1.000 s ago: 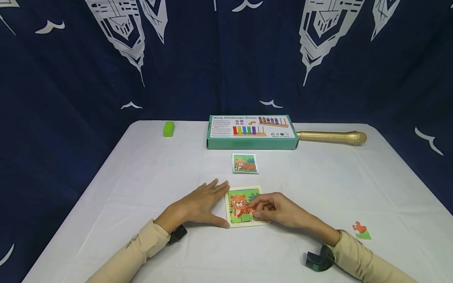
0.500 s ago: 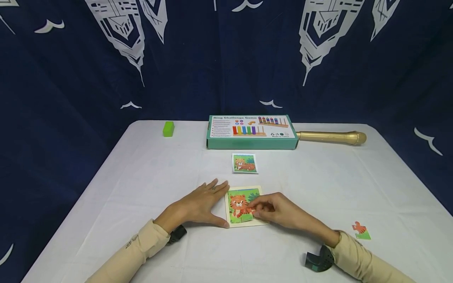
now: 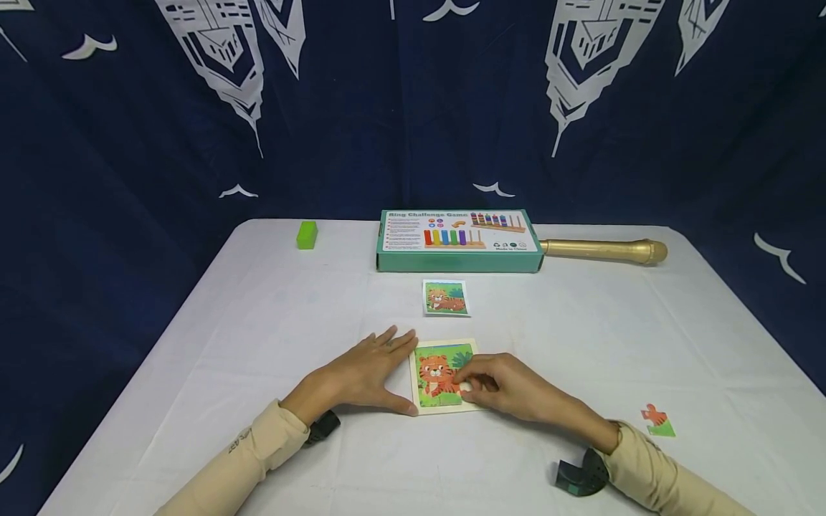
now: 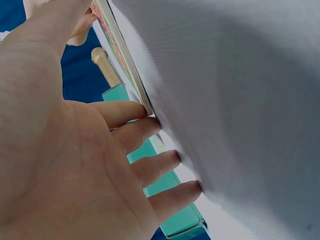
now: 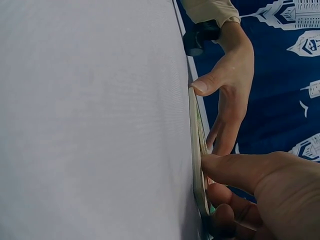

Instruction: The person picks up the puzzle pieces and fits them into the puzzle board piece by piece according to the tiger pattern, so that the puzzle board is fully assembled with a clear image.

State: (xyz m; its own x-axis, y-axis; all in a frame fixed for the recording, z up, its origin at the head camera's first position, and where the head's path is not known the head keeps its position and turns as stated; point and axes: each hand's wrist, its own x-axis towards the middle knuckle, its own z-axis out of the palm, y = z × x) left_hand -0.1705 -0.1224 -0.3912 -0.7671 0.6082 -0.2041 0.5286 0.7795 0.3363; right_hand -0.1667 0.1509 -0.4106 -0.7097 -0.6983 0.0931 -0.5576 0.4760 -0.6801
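A wooden jigsaw puzzle board (image 3: 445, 411) with a tiger picture lies flat in the middle of the table. My left hand (image 3: 371, 373) spreads beside its left edge, thumb at the near corner, index finger at the far one; in the left wrist view its fingertips (image 4: 192, 187) meet the tablecloth. My right hand (image 3: 506, 383) reaches over the board's right side, thumb and index finger pinching a puzzle piece (image 3: 447, 398) at the picture's lower part. The hand covers the board's right part. One loose red-and-green puzzle piece (image 3: 660, 421) lies by the right forearm.
A small tiger picture card (image 3: 446, 298) lies beyond the board. Behind it sits a green Ring Challenge Game box (image 3: 460, 261), with a gold rod (image 3: 600, 250) sticking out at its right. A green block (image 3: 307, 235) stands at the back left of the white-covered table (image 3: 258, 322).
The puzzle piece under my right fingers was tilted over the picture and now lies level with it. The right fingers have shifted slightly; the left hand has stayed in place.
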